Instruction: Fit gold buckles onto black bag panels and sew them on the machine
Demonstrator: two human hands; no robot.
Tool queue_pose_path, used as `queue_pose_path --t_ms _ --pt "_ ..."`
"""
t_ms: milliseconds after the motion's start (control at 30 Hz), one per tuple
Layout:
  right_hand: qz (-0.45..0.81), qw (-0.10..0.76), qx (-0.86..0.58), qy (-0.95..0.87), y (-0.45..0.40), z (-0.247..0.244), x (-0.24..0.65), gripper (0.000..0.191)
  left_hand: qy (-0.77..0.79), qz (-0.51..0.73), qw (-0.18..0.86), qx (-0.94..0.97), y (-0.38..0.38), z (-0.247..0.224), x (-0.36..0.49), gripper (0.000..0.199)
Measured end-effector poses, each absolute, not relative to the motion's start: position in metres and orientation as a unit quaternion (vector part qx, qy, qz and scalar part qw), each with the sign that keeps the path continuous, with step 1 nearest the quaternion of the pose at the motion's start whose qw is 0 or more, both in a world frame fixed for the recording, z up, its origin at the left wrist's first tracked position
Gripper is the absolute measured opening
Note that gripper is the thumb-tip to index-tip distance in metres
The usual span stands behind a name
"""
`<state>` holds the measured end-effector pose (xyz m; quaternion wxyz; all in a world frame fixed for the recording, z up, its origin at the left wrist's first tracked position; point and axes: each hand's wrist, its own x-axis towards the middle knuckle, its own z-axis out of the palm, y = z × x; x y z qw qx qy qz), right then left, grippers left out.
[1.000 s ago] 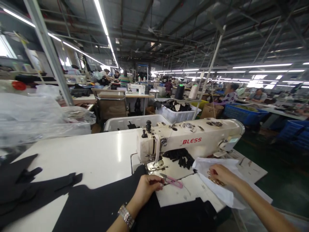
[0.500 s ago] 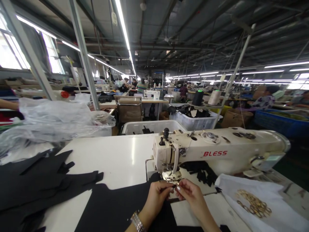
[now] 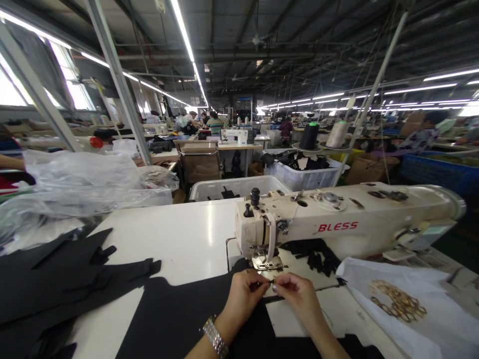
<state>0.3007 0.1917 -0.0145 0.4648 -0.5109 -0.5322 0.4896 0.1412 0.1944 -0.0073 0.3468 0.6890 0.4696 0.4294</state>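
fingers of our left hand (image 3: 243, 298) and right hand (image 3: 297, 298) pinch, nearly closed, small dark thing (image 3: 267, 283), too small to tell, just near the presser foot (image 3: 266, 263); we think a slip may drop it on black fabric (image 3: 175, 311).

One left hand (image 3: 243, 297) and one right hand (image 3: 299, 297), one near BLESS sewing machine (image 3: 337, 225), two thread cones (image 3: 309, 136) and two white plastic bins (image 3: 303, 173) on the far side.

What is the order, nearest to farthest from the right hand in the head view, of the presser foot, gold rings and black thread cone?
1. Presser foot: just ahead of the right hand.
2. Gold rings: rightward, on a white sheet.
3. Black thread cone: farthest, straight ahead.
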Motion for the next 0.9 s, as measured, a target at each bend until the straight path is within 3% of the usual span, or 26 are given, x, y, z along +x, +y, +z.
queue_pose_path --t_ms 367,900 --pt "0.442 0.446 -0.54 -0.561 0.186 -0.016 0.299 0.015 0.441 0.42 0.262 0.749 0.193 -0.002 0.139 0.012" --pt "0.438 0.437 -0.516 -0.593 0.181 -0.015 0.299 0.021 0.446 0.394 0.313 0.74 0.195 -0.001 0.139 0.01"
